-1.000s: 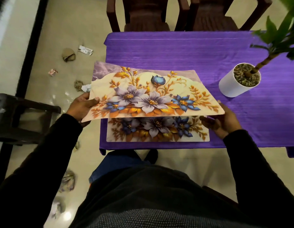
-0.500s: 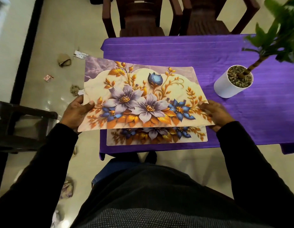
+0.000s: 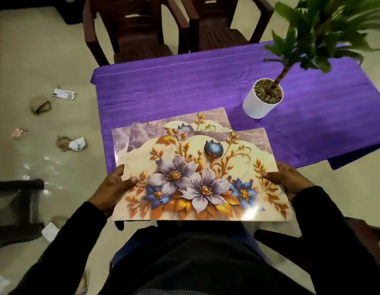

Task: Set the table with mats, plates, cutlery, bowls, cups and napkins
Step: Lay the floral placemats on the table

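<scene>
Grip status as I read it: left hand [image 3: 112, 191] and right hand [image 3: 288, 182] each pinch a side edge of the glossy floral-print rectangular mat [image 3: 201, 177], held above another floral mat [image 3: 206, 122] lying on the purple-clothed tabletop [image 3: 174, 88]

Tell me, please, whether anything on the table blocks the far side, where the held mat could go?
Nothing visible does. Both hands, left and right, hold the mat; the purple cloth beyond the laid mat is bare. The plant pot stands off to the right.
</scene>
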The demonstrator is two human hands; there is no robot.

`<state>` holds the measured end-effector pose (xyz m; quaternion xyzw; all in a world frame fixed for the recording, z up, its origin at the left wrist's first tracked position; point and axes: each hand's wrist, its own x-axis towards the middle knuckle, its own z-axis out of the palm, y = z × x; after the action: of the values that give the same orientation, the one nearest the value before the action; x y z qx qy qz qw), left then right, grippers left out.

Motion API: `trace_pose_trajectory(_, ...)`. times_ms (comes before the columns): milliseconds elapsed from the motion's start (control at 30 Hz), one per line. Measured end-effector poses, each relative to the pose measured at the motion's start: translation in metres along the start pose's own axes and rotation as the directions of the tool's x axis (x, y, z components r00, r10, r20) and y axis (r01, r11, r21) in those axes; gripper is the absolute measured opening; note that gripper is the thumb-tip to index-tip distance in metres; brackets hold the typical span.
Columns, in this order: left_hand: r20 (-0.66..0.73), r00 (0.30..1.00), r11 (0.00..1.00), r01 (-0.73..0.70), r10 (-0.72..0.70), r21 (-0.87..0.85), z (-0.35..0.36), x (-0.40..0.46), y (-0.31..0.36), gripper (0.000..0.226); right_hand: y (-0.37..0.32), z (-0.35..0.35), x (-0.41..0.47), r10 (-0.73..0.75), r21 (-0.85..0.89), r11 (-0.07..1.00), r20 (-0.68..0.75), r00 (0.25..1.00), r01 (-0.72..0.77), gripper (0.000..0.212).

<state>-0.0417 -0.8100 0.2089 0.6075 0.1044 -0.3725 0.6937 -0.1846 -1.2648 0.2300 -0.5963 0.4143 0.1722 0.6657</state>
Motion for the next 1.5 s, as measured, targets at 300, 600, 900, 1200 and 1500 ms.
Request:
trace_pose_trajectory(300,0.046,0.998,1.000,-0.029,0.029,0.002,0.064,0.011,-0.007,0.101,0.000,-0.063,0.007,0.055,-0.074,0.995,-0.096,0.994,-0.062,0.026)
trace_pose_trajectory(600,-0.108,0.994,0.976,0.039,-0.016,0.214,0.142,0.041,-0.017,0.052,-0.015,-0.133,0.049,0.037,-0.158,0.987,-0.013,0.999,-0.039,0.034)
trace_pose_trajectory(900,-0.368,0.929,0.927,0.166,-0.033,0.335,0.228,0.058,-0.053,0.027,-0.034,-0.207,0.090,0.073,-0.163,0.985,0.045,0.996,-0.065,0.042)
trace_pose_trajectory(1200,-0.512,0.857,0.848,0.224,0.064,0.480,0.243,0.060,-0.068,0.016,-0.035,-0.197,0.109,0.066,-0.217,0.973,-0.055,0.996,-0.076,0.031)
trace_pose_trajectory(1500,-0.520,0.853,0.928,0.160,0.041,0.336,0.243,0.060,-0.061,0.012,-0.051,-0.198,0.088,-0.024,-0.378,0.925,-0.155,0.988,-0.037,0.026)
